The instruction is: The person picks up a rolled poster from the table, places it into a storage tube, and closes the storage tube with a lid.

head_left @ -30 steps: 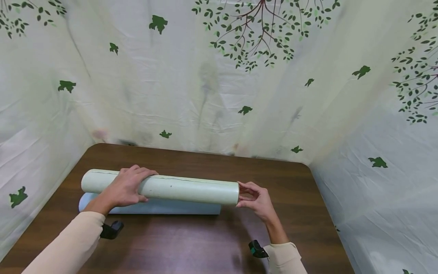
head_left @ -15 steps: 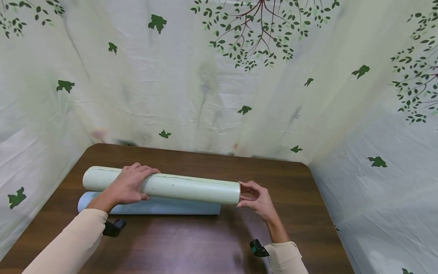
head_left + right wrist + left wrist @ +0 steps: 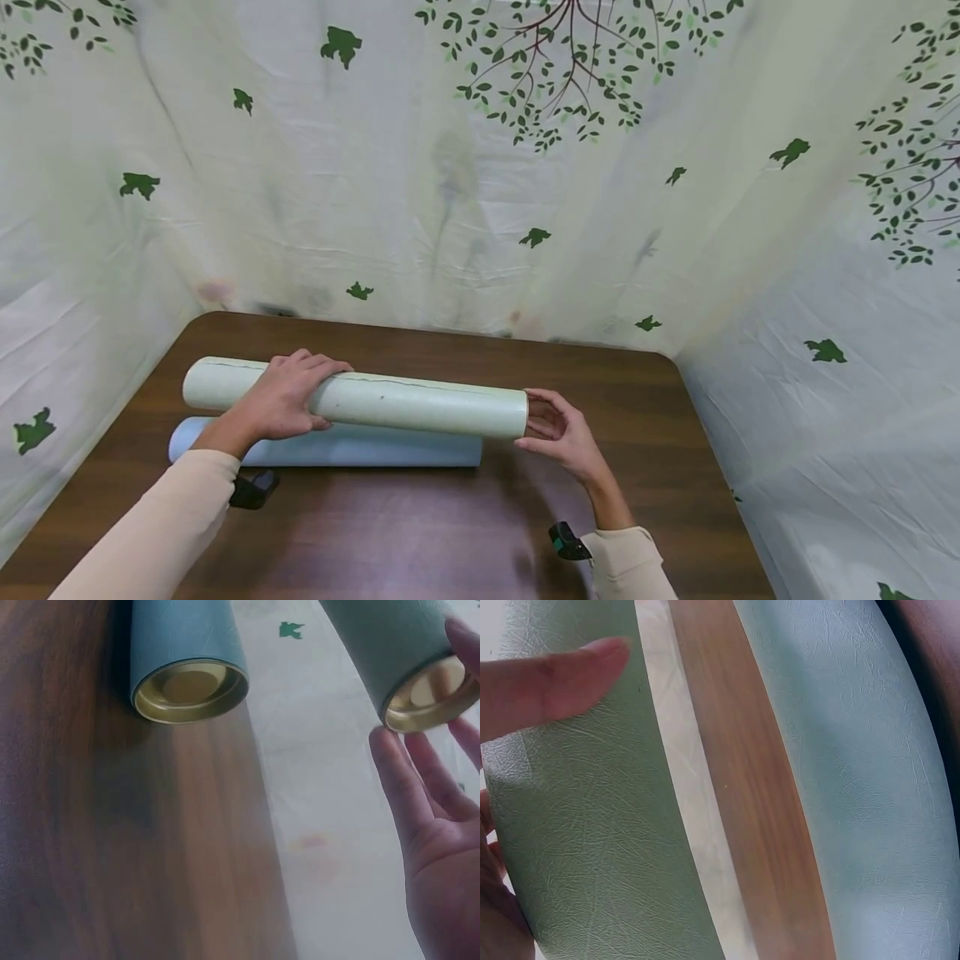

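Observation:
My left hand grips a long pale green tube from above, left of its middle. In the left wrist view, the thumb lies along the green tube's textured side. The right hand holds the tube's right end between thumb and fingers. Seen from the right wrist, its fingertips touch the rim around a recessed gold-coloured metal end. Beneath and nearer the body, a light blue tube lies on the table, its left part hidden behind the left wrist.
Both tubes are above or on a brown wood-grain table with rounded far corners. White curtains printed with green leaves and branches hang behind and at both sides. Each wrist carries a small black camera, such as the right one.
Both hands have raised the green tube slightly and shifted it a little right, widening its offset from the blue tube. The right hand's fingers have spread a little. The blue tube stays put.

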`<state>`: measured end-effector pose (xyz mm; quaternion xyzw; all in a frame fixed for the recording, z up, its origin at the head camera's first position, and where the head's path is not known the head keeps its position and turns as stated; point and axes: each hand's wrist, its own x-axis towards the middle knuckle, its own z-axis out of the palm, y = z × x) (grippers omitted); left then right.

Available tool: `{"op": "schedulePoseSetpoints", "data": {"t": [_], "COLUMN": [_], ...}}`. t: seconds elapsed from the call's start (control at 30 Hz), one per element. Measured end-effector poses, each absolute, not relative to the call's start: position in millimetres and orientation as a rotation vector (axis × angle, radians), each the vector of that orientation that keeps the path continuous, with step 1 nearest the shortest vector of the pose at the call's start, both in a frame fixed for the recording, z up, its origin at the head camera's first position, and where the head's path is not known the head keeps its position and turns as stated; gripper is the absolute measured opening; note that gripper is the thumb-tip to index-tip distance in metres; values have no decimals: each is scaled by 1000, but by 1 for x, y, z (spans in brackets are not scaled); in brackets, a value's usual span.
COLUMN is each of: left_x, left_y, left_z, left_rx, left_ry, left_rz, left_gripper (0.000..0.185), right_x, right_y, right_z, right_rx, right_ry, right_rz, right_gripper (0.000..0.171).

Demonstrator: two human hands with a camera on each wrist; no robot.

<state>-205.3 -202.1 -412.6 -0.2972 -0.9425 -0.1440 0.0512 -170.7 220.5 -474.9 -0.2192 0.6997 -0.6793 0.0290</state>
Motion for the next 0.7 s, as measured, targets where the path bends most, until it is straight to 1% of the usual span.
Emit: {"op": "schedulePoseSetpoints", "data": {"t": [0.17,0.27,0.5,0.7], "left_x": [-206,-207,-209,-212], "left_y": [-202,-201,-199,-198], "left_z": [-412,-410,-408,-408], "left_rx": [-883,-874,-873,-876], "left_ry": [-2858,-2854,-2846,-2838], "left_rz": [-422,-408,-385,-379], "left_gripper": [74,74,76,77], "right_x": [-173,-175,-181,-187], "right_y": [215,212,203,193], "right_z": [-468,-464,-451,-440], "right_rx": [-589,-594,-751,-834], "right_ry": [2267,2382,2699,2949], "right_rz": [-2025,-1943,-1648,-1332], "right_gripper": [71,71,65,65]}}
